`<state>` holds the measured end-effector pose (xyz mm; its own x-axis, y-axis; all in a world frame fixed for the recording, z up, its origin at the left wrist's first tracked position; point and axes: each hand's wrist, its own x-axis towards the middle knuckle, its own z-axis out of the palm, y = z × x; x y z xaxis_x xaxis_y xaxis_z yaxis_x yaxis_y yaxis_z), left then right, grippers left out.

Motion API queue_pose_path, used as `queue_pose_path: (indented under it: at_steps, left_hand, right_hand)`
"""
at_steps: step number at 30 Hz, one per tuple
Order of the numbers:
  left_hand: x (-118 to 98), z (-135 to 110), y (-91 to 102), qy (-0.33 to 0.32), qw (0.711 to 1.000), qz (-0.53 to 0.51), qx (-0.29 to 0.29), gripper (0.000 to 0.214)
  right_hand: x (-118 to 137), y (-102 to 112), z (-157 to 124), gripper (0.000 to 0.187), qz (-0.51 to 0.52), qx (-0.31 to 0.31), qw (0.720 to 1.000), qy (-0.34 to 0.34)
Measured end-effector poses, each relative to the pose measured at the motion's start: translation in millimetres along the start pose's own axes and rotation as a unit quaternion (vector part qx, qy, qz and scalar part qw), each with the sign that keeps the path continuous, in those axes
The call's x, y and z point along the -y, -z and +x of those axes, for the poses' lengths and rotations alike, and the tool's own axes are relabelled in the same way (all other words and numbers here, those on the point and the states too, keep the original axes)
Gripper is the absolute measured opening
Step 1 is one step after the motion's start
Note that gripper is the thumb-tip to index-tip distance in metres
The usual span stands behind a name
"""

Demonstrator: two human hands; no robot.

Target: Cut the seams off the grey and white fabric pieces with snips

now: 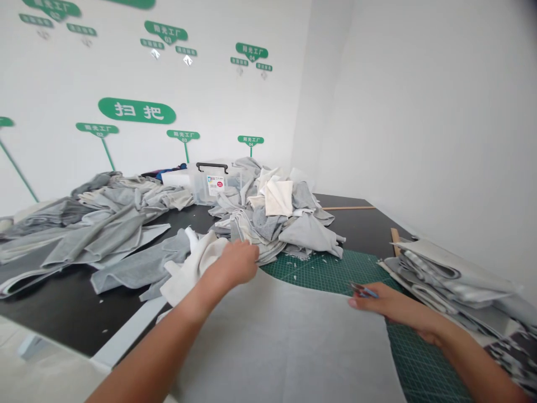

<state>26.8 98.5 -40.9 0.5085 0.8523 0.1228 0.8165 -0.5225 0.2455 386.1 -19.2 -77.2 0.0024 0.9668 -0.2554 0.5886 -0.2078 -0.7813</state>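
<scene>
1. Far left, soft, rumpled grey fabrics [111, 229] overlap on a black tabletop [71, 313]; green signs [136, 111] dot the white wall [218, 84] behind.
2. The left hand [239, 262] curls at the far-left corner of a smooth pale-grey cloth [289, 341]; I cannot tell whether it grips.
3. In the middle, that cloth lies spread, partly over a gridded green mat [327, 271], before a crumpled heap [310, 234].
4. The right hand [380, 299] grasps blue-handled snips [366, 291] at the cloth's far-right corner; blades point left, long axis roughly crosswise.
5. Far right, a folded stack [453, 277].
</scene>
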Motion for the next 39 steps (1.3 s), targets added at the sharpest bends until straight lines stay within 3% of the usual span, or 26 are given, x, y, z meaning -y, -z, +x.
queue_pose_path:
  at_steps: [3, 6, 9, 12, 16, 20, 24, 28, 31, 36, 39]
  left_hand:
    - [-38, 9, -14.1, -0.129, 0.989, -0.073, 0.021, 0.022]
    - [-80, 29, -33.0, -0.249, 0.949, -0.177, 0.077, 0.032]
    - [-113, 54, -65.1, -0.270, 0.930, -0.222, 0.115, 0.053]
    - [-132, 74, -105.1, -0.278, 0.917, -0.250, 0.141, 0.052]
    - [-136, 81, -148.8, -0.279, 0.885, -0.352, 0.118, 0.043]
    - [-130, 74, -167.4, -0.229, 0.886, -0.401, 0.045, 0.031]
    - [-127, 73, -170.7, -0.174, 0.894, -0.414, -0.013, 0.023]
    - [-128, 77, -170.5, -0.154, 0.886, -0.438, -0.005, 0.027]
    - [-128, 78, -172.2, -0.161, 0.875, -0.456, -0.007, 0.032]
    - [-128, 75, -176.0, -0.152, 0.872, -0.454, -0.102, 0.019]
    - [-127, 72, -174.7, -0.146, 0.878, -0.434, -0.142, 0.016]
  right_hand:
    - [-10, 7, 2, 0.045, -0.005, 0.043, 0.999, 0.026]
    - [-4, 11, -5, 0.044, 0.009, 0.006, 0.999, 0.040]
    - [2, 9, -6, 0.044, 0.019, -0.035, 0.998, 0.057]
    - [-2, 7, -2, 0.046, 0.015, -0.067, 0.995, 0.070]
    - [-23, 8, 6, 0.050, 0.040, -0.036, 0.997, 0.046]
    - [-46, 8, 15, 0.051, 0.091, -0.015, 0.996, -0.010]
    - [-56, 3, 27, 0.049, 0.123, -0.080, 0.989, 0.007]
    - [-60, -2, 36, 0.055, 0.136, -0.126, 0.983, 0.011]
    - [-64, -3, 40, 0.059, 0.142, -0.128, 0.981, 0.018]
    - [-67, -2, 41, 0.049, 0.156, -0.145, 0.977, 0.004]
    - [-66, -4, 41, 0.058, 0.172, -0.129, 0.976, -0.013]
